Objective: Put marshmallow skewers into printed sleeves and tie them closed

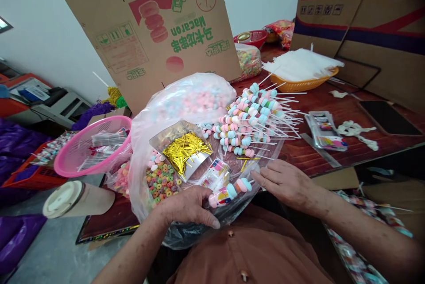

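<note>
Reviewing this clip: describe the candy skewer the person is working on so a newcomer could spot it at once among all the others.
Start at the big clear plastic bag spread in front of the person. At its near edge, the left hand and right hand meet around one marshmallow skewer. Unlike the finished skewers piled farther back, it lies alone, partly in a printed wrapper.

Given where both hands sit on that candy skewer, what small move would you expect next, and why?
Probably lifting the candy skewer across to the pile of finished skewers. The left hand already pinches its wrapped end, the right hand rests flat by its other end, and the pile lies just beyond it.
</note>
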Tool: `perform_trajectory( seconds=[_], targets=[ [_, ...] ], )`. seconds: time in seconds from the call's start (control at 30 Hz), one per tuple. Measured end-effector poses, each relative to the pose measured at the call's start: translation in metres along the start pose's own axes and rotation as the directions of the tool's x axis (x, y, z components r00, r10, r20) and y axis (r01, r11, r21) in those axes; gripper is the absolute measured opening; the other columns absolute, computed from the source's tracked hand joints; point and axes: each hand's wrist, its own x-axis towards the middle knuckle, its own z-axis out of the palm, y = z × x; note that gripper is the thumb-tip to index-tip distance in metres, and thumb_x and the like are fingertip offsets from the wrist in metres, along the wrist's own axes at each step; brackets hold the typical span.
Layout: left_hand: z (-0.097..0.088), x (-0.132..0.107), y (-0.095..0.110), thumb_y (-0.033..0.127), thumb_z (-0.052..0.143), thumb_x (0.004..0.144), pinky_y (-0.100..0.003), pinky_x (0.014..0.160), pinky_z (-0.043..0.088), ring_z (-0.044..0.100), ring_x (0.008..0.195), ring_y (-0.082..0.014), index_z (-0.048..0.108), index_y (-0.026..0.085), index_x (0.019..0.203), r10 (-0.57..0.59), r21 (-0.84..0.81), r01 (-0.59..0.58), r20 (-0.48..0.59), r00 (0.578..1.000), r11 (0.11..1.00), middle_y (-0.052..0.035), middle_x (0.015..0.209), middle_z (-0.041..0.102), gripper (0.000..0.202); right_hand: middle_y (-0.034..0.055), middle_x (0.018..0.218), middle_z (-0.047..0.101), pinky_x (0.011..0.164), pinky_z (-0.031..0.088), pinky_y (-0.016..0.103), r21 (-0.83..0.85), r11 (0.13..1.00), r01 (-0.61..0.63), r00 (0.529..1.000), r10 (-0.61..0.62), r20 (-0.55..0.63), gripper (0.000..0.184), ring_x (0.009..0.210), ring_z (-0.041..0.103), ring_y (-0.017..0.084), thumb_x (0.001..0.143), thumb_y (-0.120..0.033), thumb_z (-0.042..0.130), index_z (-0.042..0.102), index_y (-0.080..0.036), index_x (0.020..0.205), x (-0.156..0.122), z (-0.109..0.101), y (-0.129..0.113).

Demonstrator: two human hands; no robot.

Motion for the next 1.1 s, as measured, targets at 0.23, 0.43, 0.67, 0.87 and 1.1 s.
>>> perform_trajectory(
  seconds=[0.23,0.43,0.67,0.87,1.1],
  targets=[
    [0.003,0.004,0.026,0.046,0.064,0.069,-0.027,0.062,0.035,0.055,0.071,-0.0193,0.06,0.018,0.079,0.064,0.499,0.112,-0.322,0.945,0.86,-0.0015,0.074,0.061,0.03,0.0062,0.073,0.064,0.058,0.04,0.027,0.147,0.985,-0.088,0.993,0.076,0.091,0.027,0.062,0.056,0.016,0.086,-0.006,0.036,0.057,-0.012,0.101,0.002,-0.005,-0.01],
    [0.014,0.009,0.029,0.036,0.055,0.078,-0.041,0.076,0.034,0.057,0.077,-0.0264,0.057,0.017,0.077,0.385,0.737,0.367,-0.632,0.673,0.568,-0.0072,0.076,0.063,0.02,0.0039,0.077,0.064,0.058,0.039,0.02,0.386,0.802,-0.456,0.855,0.274,0.441,0.023,0.066,0.058,0.013,0.085,-0.011,0.039,0.061,-0.017,0.091,0.004,-0.009,-0.021],
    [0.015,0.011,0.023,0.04,0.055,0.078,-0.036,0.068,0.037,0.059,0.072,-0.0255,0.057,0.016,0.078,0.372,0.746,0.308,-0.59,0.717,0.591,-0.0071,0.073,0.063,0.023,0.0014,0.068,0.06,0.054,0.037,0.02,0.415,0.818,-0.399,0.904,0.273,0.33,0.023,0.06,0.054,0.012,0.088,-0.013,0.038,0.061,-0.018,0.085,0.004,-0.014,-0.018],
    [0.015,0.007,0.039,0.057,0.06,0.07,-0.03,0.067,0.04,0.058,0.08,-0.0236,0.059,0.02,0.094,0.206,0.56,0.143,-0.513,0.834,0.816,-0.005,0.084,0.064,0.044,0.0081,0.078,0.064,0.063,0.042,0.03,-0.016,0.991,-0.134,0.99,0.134,-0.036,0.03,0.068,0.055,0.017,0.087,-0.007,0.037,0.057,-0.01,0.109,-0.004,-0.01,-0.011],
    [0.004,0.001,0.047,0.063,0.068,0.057,-0.024,0.059,0.036,0.054,0.073,-0.0204,0.061,0.019,0.088,0.084,0.359,-0.015,-0.178,0.98,0.933,-0.0009,0.079,0.06,0.054,0.0074,0.08,0.064,0.064,0.042,0.03,0.0,1.0,0.0,0.994,0.0,0.114,0.03,0.069,0.054,0.016,0.088,-0.008,0.034,0.057,-0.012,0.106,0.004,-0.029,0.005]
  ],
)
